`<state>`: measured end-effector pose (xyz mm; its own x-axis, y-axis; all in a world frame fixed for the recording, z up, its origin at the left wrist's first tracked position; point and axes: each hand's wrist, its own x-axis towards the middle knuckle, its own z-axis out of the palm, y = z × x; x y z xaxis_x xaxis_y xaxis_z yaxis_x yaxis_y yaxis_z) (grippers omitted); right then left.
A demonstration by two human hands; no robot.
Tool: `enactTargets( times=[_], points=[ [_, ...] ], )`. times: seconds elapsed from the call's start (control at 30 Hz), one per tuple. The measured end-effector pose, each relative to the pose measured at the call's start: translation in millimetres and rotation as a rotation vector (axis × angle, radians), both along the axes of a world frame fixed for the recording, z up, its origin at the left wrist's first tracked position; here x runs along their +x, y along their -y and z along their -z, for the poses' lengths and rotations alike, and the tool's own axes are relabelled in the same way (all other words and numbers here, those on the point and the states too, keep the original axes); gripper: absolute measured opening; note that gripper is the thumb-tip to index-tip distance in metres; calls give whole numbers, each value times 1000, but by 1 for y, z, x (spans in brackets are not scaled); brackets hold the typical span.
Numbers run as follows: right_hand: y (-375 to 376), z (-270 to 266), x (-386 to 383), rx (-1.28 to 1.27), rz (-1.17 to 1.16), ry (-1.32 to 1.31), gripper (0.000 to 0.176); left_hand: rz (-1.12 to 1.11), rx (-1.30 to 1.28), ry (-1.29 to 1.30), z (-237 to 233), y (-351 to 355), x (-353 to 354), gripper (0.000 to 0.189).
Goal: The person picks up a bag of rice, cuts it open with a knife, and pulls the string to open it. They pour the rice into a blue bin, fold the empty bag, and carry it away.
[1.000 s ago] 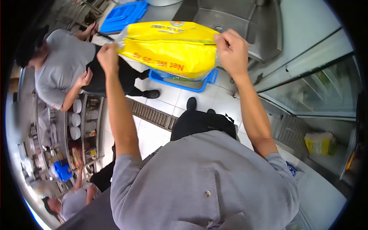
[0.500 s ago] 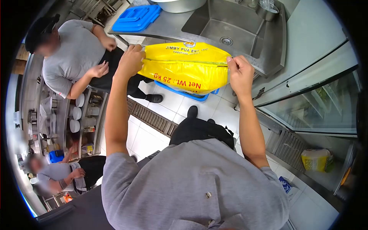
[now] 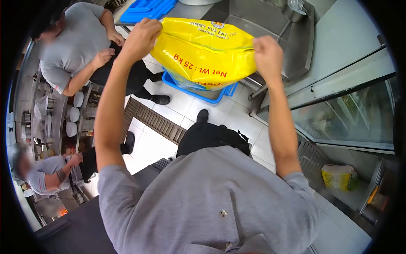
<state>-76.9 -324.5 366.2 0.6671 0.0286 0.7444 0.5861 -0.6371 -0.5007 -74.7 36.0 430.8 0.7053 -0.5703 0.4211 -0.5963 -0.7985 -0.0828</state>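
A yellow plastic sack [image 3: 203, 51] printed "Net Wt.: 25 kg" is stretched between my two hands at chest height. My left hand [image 3: 145, 37] is closed around its upper left corner. At the opposite corner, my right hand [image 3: 268, 56] grips the sack's edge, fingers folded in. A crease or seam runs across the sack between them. Beneath the sack, on the floor, stands a blue-rimmed tub [image 3: 213, 100], partly covered by the sack. What lies inside the tub is hidden.
Ahead is a steel sink [image 3: 292, 46] with a blue lid [image 3: 146, 9] on the counter beside it. A glass-door fridge [image 3: 347, 114] stands at right. Two people in grey shirts [image 3: 82, 31] are at left, near shelves of bowls [image 3: 72, 114]. A drain grate [image 3: 154, 122] crosses the floor.
Both my hands have risen in view, the left more, pulling the sack's top edge up and back. More of its printed front and the blue tub now show. The person at upper left has shifted.
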Motion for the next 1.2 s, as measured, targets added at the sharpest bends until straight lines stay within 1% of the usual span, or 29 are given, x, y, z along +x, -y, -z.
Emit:
enactTargets(
  times=[0.03, 0.1, 0.13, 0.17, 0.23, 0.27, 0.33, 0.37, 0.43, 0.47, 0.53, 0.57, 0.6, 0.63, 0.7, 0.77, 0.83, 0.87, 0.9, 0.93, 0.97, 1.0, 1.03, 1.07, 1.1, 1.13, 1.17, 1.2],
  points=[
    [3, -1, 2, -9, -7, -12, 27, -7, -9, -12, 1, -6, 5, 11],
    [12, -18, 6, 35, 25, -170, 29, -139, -214, -3, 0, -15, 10, 9],
    [15, -30, 5, 52, 149, -253, 27, -228, -364, -18, -2, -15, 9, 9],
    [15, -30, 7, 46, 147, -247, 27, -230, -370, -12, -2, -14, 7, 9],
    [13, -26, 3, -126, 40, -191, 24, -186, -487, 131, 1, -9, 2, 14],
    [13, -32, 0, -133, 41, -187, 24, -186, -495, 134, 1, -6, 3, 14],
    [12, -48, -10, -173, 139, -268, 25, -217, -788, 176, 3, -4, 1, 13],
    [13, -50, -21, -177, 131, -273, 25, -228, -789, 173, 5, 0, -5, 13],
    [15, -64, -31, -574, 269, -256, 26, -162, -790, 281, -2, 10, -6, 11],
    [8, -78, -35, -570, 265, -229, 26, -98, -810, 270, -3, 17, -11, 9],
    [-17, -99, -51, -600, 235, 21, 31, 56, -798, 268, -9, 43, -17, 10],
    [-36, -100, -54, -603, 229, 21, 31, 51, -771, 244, -18, 64, -28, 10],
    [-57, -101, -56, -540, -1, 54, 33, 39, -774, 247, -27, 87, -38, 9],
    [-68, -102, -55, -477, -227, 87, 35, 105, -833, 248, -29, 102, -39, 8],
    [-74, -106, -39, -493, -212, 81, 32, 226, -866, 328, -32, 119, -37, 8],
    [-77, -107, -33, -512, -229, 89, 29, 245, -919, 336, -26, 122, -33, 9],
    [-69, -107, -37, -305, -339, -96, 23, 250, -914, 362, -16, 125, -35, 15],
    [-63, -107, -39, -307, -325, -114, 21, 219, -923, 371, -10, 126, -43, 15],
    [-53, -108, -40, -306, -306, -130, 19, 207, -1014, 342, -4, 128, -50, 19],
    [-43, -111, -40, -196, -333, -223, 16, 202, -1103, 316, 1, 122, -53, 24],
    [-31, -116, -44, -87, -352, -322, 14, 96, -1101, 364, 16, 106, -54, 27],
    [-19, -125, -52, -10, -331, -357, 12, -8, -1098, 408, 39, 84, -55, 29],
    [-9, -138, -62, 67, -309, -386, 11, -212, -1222, 340, 71, 60, -57, 31],
    [1, -151, -75, 123, -297, -390, 11, -416, -1337, 261, 117, 33, -62, 34],
    [9, -162, -87, 185, -280, -389, 11, -652, -1451, 196, 175, 3, -63, 41],
    [16, -171, -97, 203, -275, -373, 12, -1000, -1271, 88, 227, -20, -73, 56],
    [24, -179, -106, 213, -272, -362, 13, -1001, -1670, -300, 274, -36, -79, 68],
    [42, -185, -111, 221, -303, -364, 14, -1097, -1915, -595, 288, -40, -92, 71]
  ],
)
